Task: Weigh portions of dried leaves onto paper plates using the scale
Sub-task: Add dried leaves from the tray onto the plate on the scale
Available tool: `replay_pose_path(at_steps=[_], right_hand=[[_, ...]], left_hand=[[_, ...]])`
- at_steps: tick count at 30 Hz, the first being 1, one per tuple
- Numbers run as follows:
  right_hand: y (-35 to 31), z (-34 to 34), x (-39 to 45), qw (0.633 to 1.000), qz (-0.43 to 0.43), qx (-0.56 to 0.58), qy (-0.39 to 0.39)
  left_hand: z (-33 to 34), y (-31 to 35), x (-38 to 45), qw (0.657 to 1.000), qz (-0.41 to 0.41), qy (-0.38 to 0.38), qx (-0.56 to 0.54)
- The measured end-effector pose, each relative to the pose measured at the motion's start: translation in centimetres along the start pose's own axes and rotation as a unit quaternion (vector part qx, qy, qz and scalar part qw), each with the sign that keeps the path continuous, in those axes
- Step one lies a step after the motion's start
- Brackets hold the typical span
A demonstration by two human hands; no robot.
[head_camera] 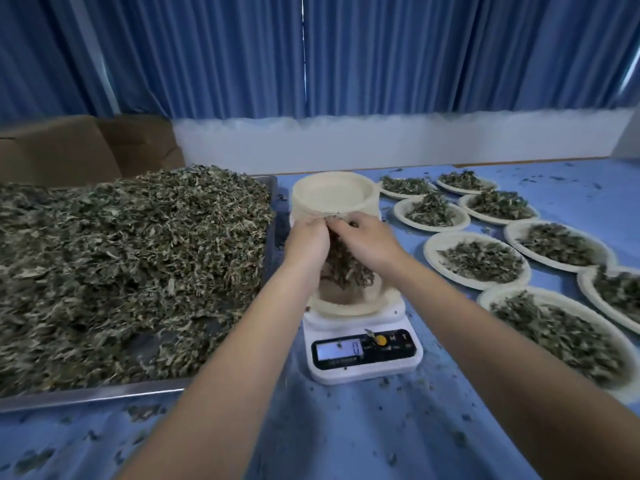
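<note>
Both my hands are cupped together over the paper plate (346, 303) on the scale (363, 355). My left hand (306, 239) and right hand (367, 239) have fingers curled around a clump of dried leaves (346, 268), which hangs just above the plate. The display (341, 349) seems to show zero. If I let go all at once, I judge the portion could overshoot, or light leaves could spill past the rim onto the blue table (346, 427). Bits landing on the scale's platform would skew the reading. The big tray of leaves (121, 271) sits on my left, filled plates (478, 261) on my right, and a stack of spare plates (332, 195) behind.
</note>
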State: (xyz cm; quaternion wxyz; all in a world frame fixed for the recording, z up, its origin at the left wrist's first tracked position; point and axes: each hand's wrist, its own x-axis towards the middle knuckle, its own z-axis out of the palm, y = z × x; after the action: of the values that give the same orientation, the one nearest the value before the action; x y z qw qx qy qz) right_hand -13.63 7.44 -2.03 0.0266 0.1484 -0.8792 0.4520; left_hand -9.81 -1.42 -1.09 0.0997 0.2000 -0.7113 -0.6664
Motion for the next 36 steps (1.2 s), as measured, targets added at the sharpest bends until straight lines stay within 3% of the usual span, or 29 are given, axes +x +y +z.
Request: replay_pose_path(at_steps=[4, 6, 23, 36], right_hand=[[0.8, -1.7, 0.5, 0.988, -0.021, -0.106, -0.106], [0.6, -2.4, 0.9, 0.985, -0.024, -0.124, -0.121], [1.4, -3.0, -0.1, 0.991, -0.107, -0.069, -0.048], [1.5, -2.9, -0.7, 0.988, -0.117, -0.090, -0.036]], left_hand=[[-1.4, 0.2, 0.6, 0.992, 0.011, 0.004, 0.124], [-2.0, 0.6, 0.9, 0.988, 0.036, 0.005, 0.149], [-2.2, -0.3, 1.5, 0.996, 0.089, 0.030, 0.011], [-2.2, -0.7, 0.8, 0.995, 0.092, 0.023, 0.001]])
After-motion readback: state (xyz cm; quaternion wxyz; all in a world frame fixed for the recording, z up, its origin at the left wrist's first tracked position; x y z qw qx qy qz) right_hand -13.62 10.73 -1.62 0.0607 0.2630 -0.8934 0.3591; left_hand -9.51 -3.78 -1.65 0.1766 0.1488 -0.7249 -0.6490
